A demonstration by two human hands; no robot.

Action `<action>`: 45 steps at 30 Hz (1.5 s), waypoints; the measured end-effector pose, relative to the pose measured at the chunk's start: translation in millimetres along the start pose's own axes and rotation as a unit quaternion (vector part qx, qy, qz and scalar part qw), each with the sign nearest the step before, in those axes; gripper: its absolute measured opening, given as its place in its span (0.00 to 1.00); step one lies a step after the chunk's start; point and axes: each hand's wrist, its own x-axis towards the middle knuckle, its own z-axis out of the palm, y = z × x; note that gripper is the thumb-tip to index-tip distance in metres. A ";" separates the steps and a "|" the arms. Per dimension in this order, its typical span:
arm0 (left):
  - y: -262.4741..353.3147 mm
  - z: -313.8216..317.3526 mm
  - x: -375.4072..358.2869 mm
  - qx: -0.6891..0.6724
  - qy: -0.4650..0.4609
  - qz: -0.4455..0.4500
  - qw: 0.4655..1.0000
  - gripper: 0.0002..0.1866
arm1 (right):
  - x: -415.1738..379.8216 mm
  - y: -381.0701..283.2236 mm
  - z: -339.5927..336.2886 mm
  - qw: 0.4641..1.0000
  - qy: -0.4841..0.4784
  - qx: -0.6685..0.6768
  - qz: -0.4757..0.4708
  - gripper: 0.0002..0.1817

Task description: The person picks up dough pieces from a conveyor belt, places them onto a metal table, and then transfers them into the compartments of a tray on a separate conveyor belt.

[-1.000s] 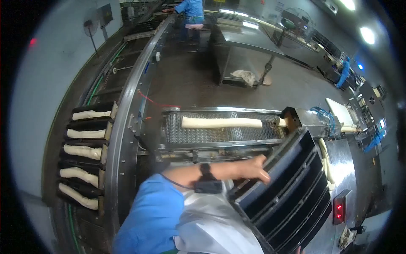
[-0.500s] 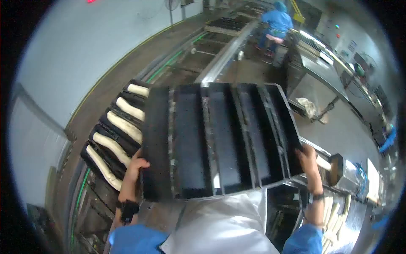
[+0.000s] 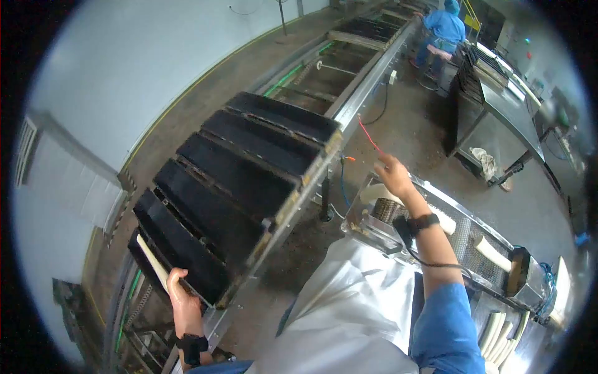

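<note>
A black multi-channel baking tray (image 3: 230, 181) rests slanted on the rail conveyor, its channels bare. My left hand (image 3: 182, 298) is closed around the tray's near-left edge. Beside that hand, a pale dough strip (image 3: 152, 262) shows along the edge; most of what lies beneath the tray is hidden. My right hand (image 3: 393, 176) is off the tray, with fingers apart and nothing in them. It hovers over the end of a small mesh conveyor (image 3: 461, 234), close to a dough piece (image 3: 377, 194) on the belt.
More dough (image 3: 492, 254) lies along the mesh belt, and several dough strips (image 3: 498, 336) sit on a metal surface at lower right. A metal table (image 3: 507, 112) stands at upper right. A co-worker in blue (image 3: 445, 28) is beside the far rail conveyor (image 3: 374, 68).
The black tray has gone from in front of me, held in both hands, to the rail conveyor at left, covering the dough-filled tray. My right hand has let go and moved to the mesh conveyor.
</note>
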 end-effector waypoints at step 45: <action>-346.1 417.5 -157.5 0.456 -0.705 0.460 0.290 0.35 | -712.4 -27.4 -104.1 0.614 0.358 -0.358 0.606 0.50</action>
